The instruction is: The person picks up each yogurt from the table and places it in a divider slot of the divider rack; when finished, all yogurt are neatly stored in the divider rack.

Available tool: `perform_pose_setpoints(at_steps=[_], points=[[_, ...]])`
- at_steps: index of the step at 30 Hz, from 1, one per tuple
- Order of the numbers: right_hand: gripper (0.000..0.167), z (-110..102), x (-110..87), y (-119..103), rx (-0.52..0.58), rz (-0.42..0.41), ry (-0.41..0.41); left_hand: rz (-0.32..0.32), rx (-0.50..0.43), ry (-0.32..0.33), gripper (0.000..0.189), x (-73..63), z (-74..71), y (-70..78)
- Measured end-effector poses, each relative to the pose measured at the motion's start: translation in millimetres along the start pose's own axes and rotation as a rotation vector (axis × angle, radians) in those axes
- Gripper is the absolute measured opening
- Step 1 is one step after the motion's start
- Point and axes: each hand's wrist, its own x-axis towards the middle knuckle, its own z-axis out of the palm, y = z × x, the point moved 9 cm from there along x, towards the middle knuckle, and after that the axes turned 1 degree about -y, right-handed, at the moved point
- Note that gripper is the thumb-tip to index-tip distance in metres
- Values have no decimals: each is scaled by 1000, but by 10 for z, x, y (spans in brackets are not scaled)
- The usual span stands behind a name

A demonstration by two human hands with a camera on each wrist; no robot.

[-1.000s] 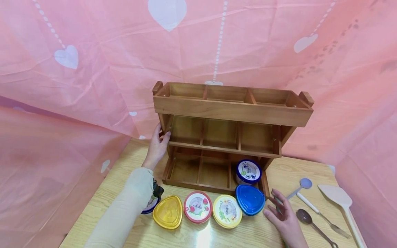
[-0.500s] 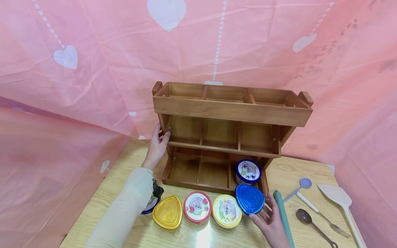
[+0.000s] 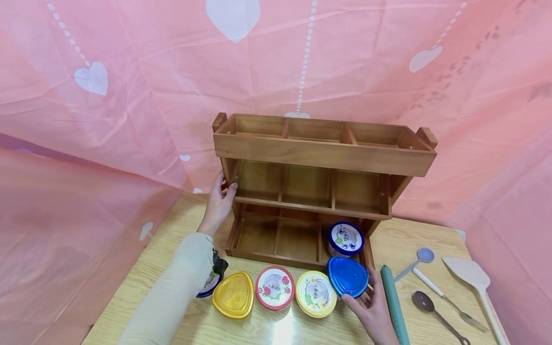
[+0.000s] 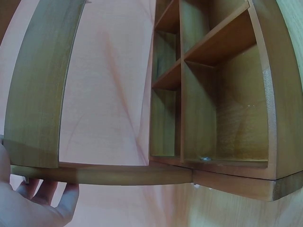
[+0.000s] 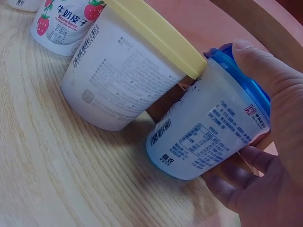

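My left hand [image 3: 218, 203] grips the left side of a three-tier wooden rack [image 3: 323, 155], its fingers behind the side piece in the left wrist view. At the rack's lower right, my right hand [image 3: 373, 311] holds a cup with a blue three-cornered lid [image 3: 347, 277]. The right wrist view has its thumb on the lid's edge and the fingers round the far side of the white cup wall [image 5: 208, 127]. Beside it stands a yellow-lidded cup [image 3: 316, 293]. A dark-blue-lidded cup [image 3: 346, 238] sits in the bottom tier's right compartment.
Along the table front stand a red-lidded cup [image 3: 275, 288], a gold-lidded cup [image 3: 233, 295] and another dark-blue-lidded cup [image 3: 211, 283], partly under the left sleeve. To the right lie a green stick-like thing [image 3: 394, 306], spoons, a fork [image 3: 465, 318] and a cream turner [image 3: 467, 273].
My right hand has moved left from beside the green thing to the blue-lidded cup and taken hold of it. The left hand stays on the rack.
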Motion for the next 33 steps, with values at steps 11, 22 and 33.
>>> perform_pose_setpoints(at_steps=[11,22,33], points=[[110,52,9,-21,-9,6,-3,13,1,6,57,-17,-7,12],[109,27,-8,-17,25,18,24,25,14,11,55,-2,-1,22],[106,-160,-173,-130,80,-45,74,38,0,27,57,153,-2,-341]])
